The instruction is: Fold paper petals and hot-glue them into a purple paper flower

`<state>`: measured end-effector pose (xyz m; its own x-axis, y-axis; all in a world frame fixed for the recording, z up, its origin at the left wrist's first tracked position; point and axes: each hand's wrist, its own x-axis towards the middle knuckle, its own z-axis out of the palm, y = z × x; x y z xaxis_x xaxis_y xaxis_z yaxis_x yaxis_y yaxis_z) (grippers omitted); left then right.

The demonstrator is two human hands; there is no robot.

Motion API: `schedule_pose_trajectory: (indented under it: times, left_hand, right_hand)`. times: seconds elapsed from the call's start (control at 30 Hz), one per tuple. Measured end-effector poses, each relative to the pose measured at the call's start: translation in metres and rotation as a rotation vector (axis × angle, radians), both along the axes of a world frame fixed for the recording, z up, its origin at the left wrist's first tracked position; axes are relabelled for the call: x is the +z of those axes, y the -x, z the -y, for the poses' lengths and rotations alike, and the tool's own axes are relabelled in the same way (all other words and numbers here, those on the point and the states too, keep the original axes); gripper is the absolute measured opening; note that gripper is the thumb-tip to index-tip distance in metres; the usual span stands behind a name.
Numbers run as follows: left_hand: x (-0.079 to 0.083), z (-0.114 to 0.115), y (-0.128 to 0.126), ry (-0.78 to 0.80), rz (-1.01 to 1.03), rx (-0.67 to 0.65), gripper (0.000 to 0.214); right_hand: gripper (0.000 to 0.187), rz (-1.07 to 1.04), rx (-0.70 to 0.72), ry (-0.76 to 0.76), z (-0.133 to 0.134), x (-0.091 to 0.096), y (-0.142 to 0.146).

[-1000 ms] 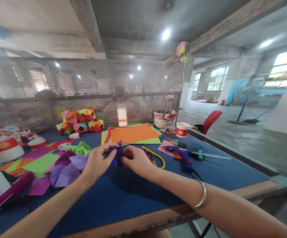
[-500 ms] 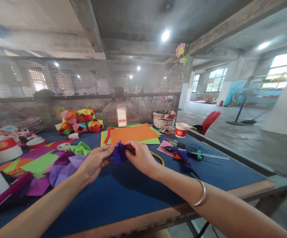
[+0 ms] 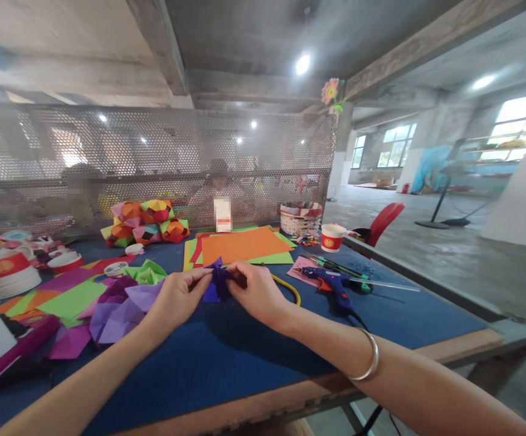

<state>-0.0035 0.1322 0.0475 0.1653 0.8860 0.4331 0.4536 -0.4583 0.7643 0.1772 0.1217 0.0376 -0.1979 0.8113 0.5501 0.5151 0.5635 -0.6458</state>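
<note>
A small folded piece of dark purple paper (image 3: 216, 283) is pinched between both my hands above the blue table top (image 3: 226, 357). My left hand (image 3: 179, 298) grips its left side with closed fingertips. My right hand (image 3: 254, 292) grips the right side, thumb and fingers pressed on the paper. A silver bangle (image 3: 369, 358) is on my right wrist. Just left of my left hand lies a heap of crumpled light purple paper (image 3: 117, 306).
Orange and green sheets (image 3: 240, 245) lie behind my hands, with a blue glue gun (image 3: 331, 281), yellow-handled scissors (image 3: 288, 286) and a paper cup (image 3: 332, 237) to the right. Folded paper balls (image 3: 147, 221) sit at the back, stacked cups (image 3: 6, 272) at left. A perforated screen (image 3: 154, 163) separates other people.
My hands have shifted the purple paper slightly between them, raising and turning it a little; both keep their grip. Nothing else on the table has moved.
</note>
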Motion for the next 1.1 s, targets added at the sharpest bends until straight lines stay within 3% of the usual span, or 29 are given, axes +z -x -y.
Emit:
schedule_pose_trajectory:
  times: [0.13, 0.33, 0.57, 0.77, 1.1]
  left_hand:
    - [-0.005, 0.0, 0.002, -0.054, -0.059, 0.029, 0.031]
    - [-0.008, -0.001, 0.0, -0.013, -0.05, -0.024, 0.023]
    - [0.003, 0.002, -0.007, 0.131, 0.082, -0.208, 0.039]
    - [-0.002, -0.002, -0.007, 0.173, 0.145, -0.179, 0.032]
    - [-0.006, -0.005, -0.005, 0.128, 0.097, -0.11, 0.029]
  right_hand:
    - [0.014, 0.022, -0.004, 0.006, 0.001, -0.001, 0.002]
    - [0.015, 0.068, 0.009, -0.01, -0.001, -0.003, 0.001]
    - [0.018, 0.117, 0.019, -0.062, -0.002, -0.001, -0.001]
    - [0.018, 0.095, 0.019, -0.032, 0.0, -0.003, 0.0]
    - [0.008, 0.148, 0.031, -0.124, 0.001, 0.001, 0.0]
